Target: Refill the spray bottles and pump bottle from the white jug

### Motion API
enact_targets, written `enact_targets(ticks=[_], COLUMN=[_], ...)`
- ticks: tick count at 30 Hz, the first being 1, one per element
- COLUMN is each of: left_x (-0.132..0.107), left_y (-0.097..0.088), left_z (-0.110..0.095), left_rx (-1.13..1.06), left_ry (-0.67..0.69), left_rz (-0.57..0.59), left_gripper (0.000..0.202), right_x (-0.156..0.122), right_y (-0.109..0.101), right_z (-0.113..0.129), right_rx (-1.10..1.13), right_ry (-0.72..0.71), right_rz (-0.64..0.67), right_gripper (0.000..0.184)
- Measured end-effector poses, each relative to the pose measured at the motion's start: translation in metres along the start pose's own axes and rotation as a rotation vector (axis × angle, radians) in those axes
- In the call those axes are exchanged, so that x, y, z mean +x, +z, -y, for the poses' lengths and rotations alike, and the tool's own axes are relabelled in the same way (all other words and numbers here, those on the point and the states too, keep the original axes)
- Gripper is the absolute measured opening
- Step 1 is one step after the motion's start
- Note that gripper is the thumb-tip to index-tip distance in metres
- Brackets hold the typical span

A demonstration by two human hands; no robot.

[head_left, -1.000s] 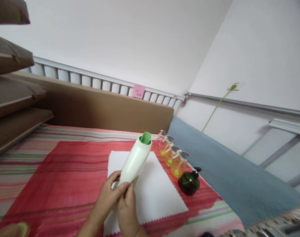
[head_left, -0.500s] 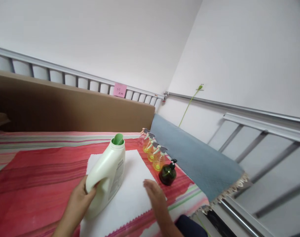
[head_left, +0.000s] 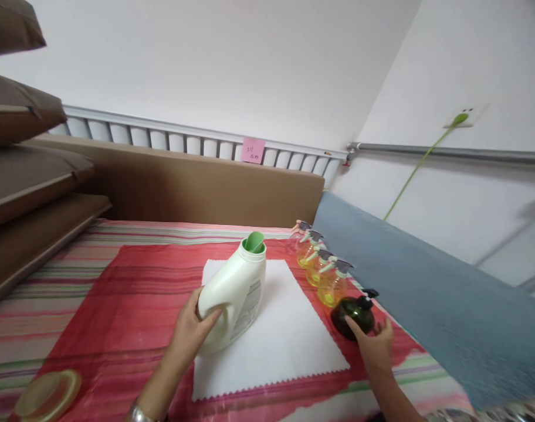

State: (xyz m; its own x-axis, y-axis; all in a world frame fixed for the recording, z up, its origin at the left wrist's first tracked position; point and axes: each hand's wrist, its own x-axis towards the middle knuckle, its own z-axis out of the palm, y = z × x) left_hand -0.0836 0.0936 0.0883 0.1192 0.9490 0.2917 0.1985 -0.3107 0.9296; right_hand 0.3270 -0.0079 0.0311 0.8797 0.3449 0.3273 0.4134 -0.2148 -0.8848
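so the left hand (head_left: 190, 328) has its grip wrapped on the white jug (head_left: 234, 293), leaning spout up-right on the white cloth (head_left: 285, 346). The dark green pump bottle (head_left: 353, 313) sits just right of the cloth, right hand (head_left: 375, 346) touching it, grip spread.

jug (head_left: 234, 299) on cloth (head_left: 289, 346); pump bottle (head_left: 354, 313) right; spray bottles (head_left: 320, 269) behind.

Detergent bottle (head_left: 234, 299): smooth, matt cream plastic. Pump bottle (head_left: 355, 313): glossy, dark green, translucent. Spray bottles (head_left: 331, 287): clear glossy plastic. White sheet (head_left: 285, 340): matt cloth. Striped cover (head_left: 118, 305): woven cloth.
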Motion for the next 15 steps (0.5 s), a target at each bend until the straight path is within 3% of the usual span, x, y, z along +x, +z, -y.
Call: enact_targets(ticks=[4, 8, 15], left_x=[-0.001, -0.002, -0.019], left_y=[0.002, 0.002, -0.014], left_z=[0.001, 0.002, -0.01], left_rx=[-0.008, -0.007, 0.141], left_ry=[-0.031, -0.042, 0.004], left_rz=[0.004, -0.009, -0.145], left_gripper=[0.05, 0.054, 0.062], right_x=[-0.001, -0.004, -0.002], right_y=[0.007, 0.008, 0.006], right_z=[0.004, 0.008, 0.009], right_rx=[0.007, -0.028, -0.081], right_ry=[0.007, -0.032, -0.053], right_rz=[-0.002, 0.009, 0.033], right_gripper=[0.103, 0.089, 0.074])
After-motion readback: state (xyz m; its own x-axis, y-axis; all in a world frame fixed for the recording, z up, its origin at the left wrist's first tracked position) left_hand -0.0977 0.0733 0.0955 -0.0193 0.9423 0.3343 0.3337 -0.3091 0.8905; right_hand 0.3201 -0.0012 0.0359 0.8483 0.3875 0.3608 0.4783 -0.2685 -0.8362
